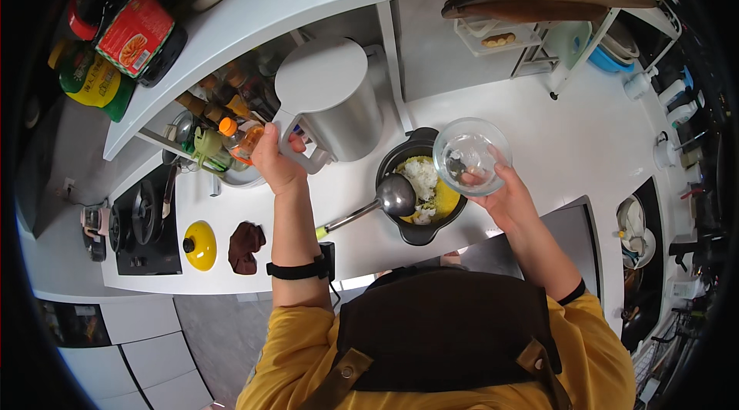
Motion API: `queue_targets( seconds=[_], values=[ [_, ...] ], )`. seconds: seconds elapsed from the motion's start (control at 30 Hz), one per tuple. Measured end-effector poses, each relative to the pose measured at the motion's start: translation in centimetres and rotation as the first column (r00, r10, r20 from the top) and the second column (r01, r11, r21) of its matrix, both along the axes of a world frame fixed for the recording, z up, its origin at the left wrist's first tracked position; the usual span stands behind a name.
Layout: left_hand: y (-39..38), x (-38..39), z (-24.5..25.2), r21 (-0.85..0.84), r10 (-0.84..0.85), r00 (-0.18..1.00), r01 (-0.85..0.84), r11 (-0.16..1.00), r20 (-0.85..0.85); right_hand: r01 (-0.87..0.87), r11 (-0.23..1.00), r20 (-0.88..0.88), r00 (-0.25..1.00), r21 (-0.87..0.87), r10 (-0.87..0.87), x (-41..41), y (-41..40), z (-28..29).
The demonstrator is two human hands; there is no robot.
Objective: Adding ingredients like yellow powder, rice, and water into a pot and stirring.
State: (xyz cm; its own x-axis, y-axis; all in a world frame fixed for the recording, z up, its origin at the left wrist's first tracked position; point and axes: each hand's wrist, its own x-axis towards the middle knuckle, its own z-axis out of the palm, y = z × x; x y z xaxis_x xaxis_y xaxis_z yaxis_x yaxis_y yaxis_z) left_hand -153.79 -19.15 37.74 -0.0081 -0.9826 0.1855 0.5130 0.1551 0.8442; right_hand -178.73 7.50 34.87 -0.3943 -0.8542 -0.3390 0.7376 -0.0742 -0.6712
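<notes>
My left hand (278, 163) is closed round the handle of an electric kettle (346, 115), which has a grey lid and a metal body. My right hand (501, 189) holds a clear glass bowl (472, 156) over the right rim of a dark pot (418, 233). Inside the pot lie white rice-like clumps (422, 178) and a yellow grainy food (445, 202). A metal ladle (397, 195) rests in the pot, its handle reaching out to the left towards my left forearm. The glass bowl hides part of the pot's contents.
To the left are a yellow lid (201, 245), a dark brown cloth (247, 247) and a black stove (147, 225). Bottles (239, 135) stand under a white raised shelf (254, 11). A white rack (606, 52) stands at the back right, a sink (638, 260) at the far right.
</notes>
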Motion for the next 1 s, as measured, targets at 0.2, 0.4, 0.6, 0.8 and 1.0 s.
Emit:
queue_targets(
  seconds=[0.2,0.4,0.6,0.8,1.0],
  values=[
    [-1.4,-1.7,-0.7,0.034,0.042,0.998,-0.040,0.999,-0.056,0.029,0.999,-0.008,1.000,0.024,-0.028,0.1,0.8,0.4],
    [-0.5,-3.8,-1.1,0.091,0.074,0.997,-0.071,0.993,-0.026,-0.018,1.000,-0.015,1.000,0.004,0.018,0.1,0.4,0.1],
    [1.1,-2.8,-2.7,-0.004,-0.071,0.977,0.073,0.997,0.199,-0.058,0.998,-0.030,0.998,-0.025,0.057,0.1,-0.7,0.3],
    [-0.1,4.3,-10.5,-0.081,-0.036,0.727,0.125,0.989,0.686,-0.031,1.000,0.005,1.000,0.002,0.031,0.3,-0.7,0.5],
    [2.5,2.4,-11.7,-0.131,0.155,-0.037,0.360,0.924,0.987,-0.053,0.999,-0.001,0.999,-0.007,0.053,0.1,-0.3,-0.2]
  ],
)
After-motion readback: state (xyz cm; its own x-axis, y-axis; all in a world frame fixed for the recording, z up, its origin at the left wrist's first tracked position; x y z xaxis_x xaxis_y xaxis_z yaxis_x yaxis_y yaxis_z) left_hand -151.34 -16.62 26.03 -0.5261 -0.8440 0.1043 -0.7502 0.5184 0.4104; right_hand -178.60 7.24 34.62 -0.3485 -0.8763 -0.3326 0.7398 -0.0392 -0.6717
